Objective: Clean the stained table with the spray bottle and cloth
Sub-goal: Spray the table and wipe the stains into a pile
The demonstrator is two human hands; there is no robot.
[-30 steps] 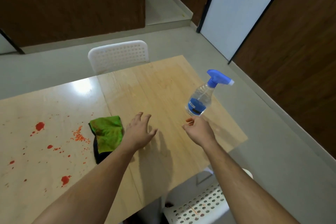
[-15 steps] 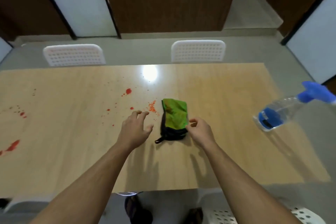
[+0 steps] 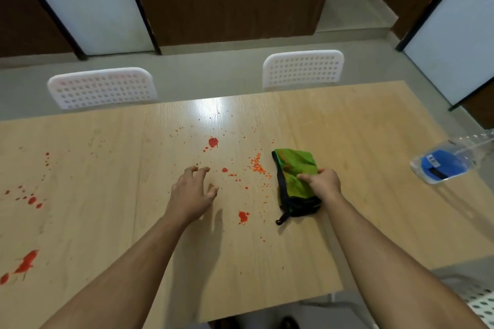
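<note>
Head view. My table (image 3: 361, 125) carries red stains (image 3: 213, 142) scattered from its middle to its left edge, with a larger smear (image 3: 25, 264) at the near left; none looks wiped, so I judge the cleaning proper not yet begun. The spray bottle (image 3: 449, 163) stands at the far right of the table, partly cut off by the frame edge and well apart from both hands; whether any liquid has been sprayed I cannot tell. The green cloth (image 3: 294, 176), folded and edged in black, lies just right of the central spatter.

My right hand (image 3: 324, 183) has its fingers curled over the cloth's right edge, gripping it against the table. My left hand (image 3: 191, 192) hovers over the stained area with fingers spread and slightly bent, holding nothing; whether the fingertips touch the wood is unclear.

Remaining, in my judgement: wiping every stain, and spraying if not yet done.
</note>
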